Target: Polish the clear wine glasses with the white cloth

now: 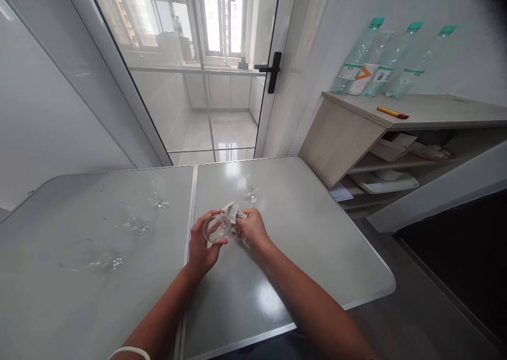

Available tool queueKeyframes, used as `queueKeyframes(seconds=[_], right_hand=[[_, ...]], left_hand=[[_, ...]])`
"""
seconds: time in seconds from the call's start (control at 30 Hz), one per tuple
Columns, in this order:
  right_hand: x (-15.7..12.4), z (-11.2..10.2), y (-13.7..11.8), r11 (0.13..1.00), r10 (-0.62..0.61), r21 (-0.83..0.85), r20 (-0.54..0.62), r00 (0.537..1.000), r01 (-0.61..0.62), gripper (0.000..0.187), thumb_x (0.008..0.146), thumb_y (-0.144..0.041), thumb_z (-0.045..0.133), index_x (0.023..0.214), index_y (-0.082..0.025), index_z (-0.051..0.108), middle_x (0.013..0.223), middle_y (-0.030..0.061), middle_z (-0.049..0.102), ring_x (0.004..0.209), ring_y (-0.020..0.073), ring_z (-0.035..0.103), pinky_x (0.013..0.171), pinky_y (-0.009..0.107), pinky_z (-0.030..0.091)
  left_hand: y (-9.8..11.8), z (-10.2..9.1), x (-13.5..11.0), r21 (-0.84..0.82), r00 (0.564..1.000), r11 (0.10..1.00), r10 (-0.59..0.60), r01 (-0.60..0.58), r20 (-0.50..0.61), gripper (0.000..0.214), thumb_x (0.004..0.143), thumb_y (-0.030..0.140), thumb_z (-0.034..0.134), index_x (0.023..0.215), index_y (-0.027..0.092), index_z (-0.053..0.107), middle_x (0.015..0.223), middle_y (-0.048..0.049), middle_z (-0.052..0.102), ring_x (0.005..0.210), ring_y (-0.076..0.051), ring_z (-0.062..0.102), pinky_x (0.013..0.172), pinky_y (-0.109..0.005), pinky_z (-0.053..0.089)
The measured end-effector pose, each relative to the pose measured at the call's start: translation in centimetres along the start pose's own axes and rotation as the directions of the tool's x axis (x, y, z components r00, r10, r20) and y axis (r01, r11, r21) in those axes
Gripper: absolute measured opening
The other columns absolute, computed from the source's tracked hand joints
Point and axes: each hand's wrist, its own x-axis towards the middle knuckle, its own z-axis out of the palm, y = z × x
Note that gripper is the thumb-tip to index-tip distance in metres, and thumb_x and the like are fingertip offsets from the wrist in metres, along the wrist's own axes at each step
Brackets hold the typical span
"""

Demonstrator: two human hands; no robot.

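Observation:
My left hand [202, 249] is wrapped round the bowl of a clear glass [217, 229], whose round rim faces toward me. Beside it, my right hand [253, 227] grips a white cloth [233, 212] that is bunched against the far end of this glass. The cloth hides the glass's stem and foot. Just beyond my hands, a stemmed glass [252, 191] stands upright on the table. To the left are several more clear stemmed glasses [138, 226], faint against the grey surface.
The grey table [309, 244] has a metal seam and rounded corners. Behind it is a glass door [233, 96] with a black handle [273, 72]. At right, a wooden shelf unit [348, 133] carries several plastic bottles [407, 75] and a yellow-red packet [392, 112].

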Motion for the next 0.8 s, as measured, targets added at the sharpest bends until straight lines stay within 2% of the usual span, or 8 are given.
queueKeyframes(seconds=[0.1, 0.2, 0.27, 0.33, 0.47, 0.57, 0.67, 0.8], right_hand=[[-0.4, 0.1, -0.4, 0.942, -0.144, -0.327, -0.193, 0.971, 0.075, 0.031, 0.08, -0.031, 0.066, 0.055, -0.022, 0.05, 0.051, -0.002, 0.047, 0.059, 0.0154, 0.046, 0.059, 0.028, 0.031], [-1.1, 0.6, -0.8, 0.721, -0.384, -0.668, -0.164, 0.909, 0.184, 0.01, 0.08, -0.016, 0.056, 0.081, -0.022, 0.064, 0.078, 0.0045, 0.063, 0.074, 0.0201, 0.056, 0.068, 0.029, 0.038], [-1.5, 0.6, -1.1, 0.636, -0.486, -0.724, -0.11, 0.867, 0.265, 0.041, 0.075, -0.004, 0.048, 0.109, -0.02, 0.065, 0.107, 0.0093, 0.065, 0.084, 0.0205, 0.06, 0.073, 0.029, 0.042], [-1.8, 0.3, -1.6, 0.584, -0.538, -0.742, -0.051, 0.841, 0.329, 0.058, 0.073, 0.001, 0.043, 0.124, -0.021, 0.062, 0.127, 0.0102, 0.06, 0.088, 0.019, 0.062, 0.076, 0.029, 0.045], [-2.3, -0.4, -2.2, 0.439, -0.409, -0.78, 0.269, 0.872, 0.446, 0.059, 0.075, -0.002, 0.05, 0.123, -0.03, 0.067, 0.142, 0.0042, 0.057, 0.081, 0.0161, 0.066, 0.074, 0.028, 0.047], [-2.8, -0.2, -2.1, 0.31, -0.253, -0.784, 0.476, 0.842, 0.537, 0.068, 0.072, -0.006, 0.059, 0.132, -0.038, 0.065, 0.158, 0.002, 0.048, 0.079, 0.0177, 0.069, 0.072, 0.03, 0.048], [-3.4, 0.4, -2.0, 0.231, -0.171, -0.771, 0.568, 0.805, 0.593, 0.075, 0.073, -0.01, 0.064, 0.143, -0.037, 0.057, 0.158, 0.0044, 0.051, 0.081, 0.0205, 0.072, 0.071, 0.031, 0.051], [-3.9, 0.7, -2.3, 0.132, -0.072, -0.805, 0.574, 0.816, 0.578, 0.069, 0.082, -0.018, 0.061, 0.149, -0.03, 0.05, 0.156, 0.0093, 0.053, 0.087, 0.0238, 0.075, 0.07, 0.034, 0.057]], left_hand=[[0.7, 0.4, 0.3, 0.029, 0.996, 0.999, -0.026, 0.029, -0.09, 0.064, 0.082, 0.04, 0.085, 0.135, 0.028, 0.051, 0.138, -0.0155, 0.059, 0.128, -0.033, 0.063, 0.1, -0.058, 0.059], [0.8, 0.5, 0.3, 0.1, 0.996, 0.995, 0.001, 0.008, -0.094, 0.064, 0.084, 0.037, 0.083, 0.138, 0.027, 0.05, 0.137, -0.0151, 0.06, 0.127, -0.033, 0.063, 0.1, -0.056, 0.059], [0.7, 0.4, 0.4, 0.152, 0.992, 0.988, 0.045, -0.027, -0.115, 0.063, 0.085, 0.035, 0.082, 0.139, 0.026, 0.05, 0.136, -0.014, 0.06, 0.125, -0.031, 0.064, 0.101, -0.055, 0.059], [0.7, 0.1, 0.7, 0.216, 0.973, 0.975, 0.103, -0.057, -0.206, 0.064, 0.084, 0.033, 0.082, 0.14, 0.027, 0.05, 0.136, -0.0131, 0.058, 0.126, -0.03, 0.063, 0.101, -0.053, 0.059], [1.0, -0.5, 1.4, 0.356, 0.941, 0.934, 0.11, 0.012, -0.32, 0.065, 0.081, 0.031, 0.085, 0.138, 0.027, 0.054, 0.134, -0.0114, 0.06, 0.122, -0.029, 0.065, 0.095, -0.046, 0.062], [1.4, -0.4, 1.7, 0.425, 0.95, 0.901, 0.052, 0.089, -0.308, 0.061, 0.081, 0.03, 0.085, 0.135, 0.028, 0.058, 0.132, -0.0102, 0.063, 0.121, -0.028, 0.066, 0.09, -0.042, 0.063], [1.2, -0.2, 1.7, 0.418, 0.964, 0.896, -0.039, 0.152, -0.265, 0.06, 0.081, 0.034, 0.084, 0.135, 0.029, 0.057, 0.133, -0.0103, 0.064, 0.12, -0.028, 0.067, 0.084, -0.04, 0.065], [0.5, -0.1, 1.5, 0.375, 0.967, 0.902, -0.143, 0.214, -0.209, 0.061, 0.082, 0.038, 0.082, 0.135, 0.03, 0.052, 0.132, -0.0095, 0.064, 0.121, -0.027, 0.067, 0.079, -0.039, 0.067]])
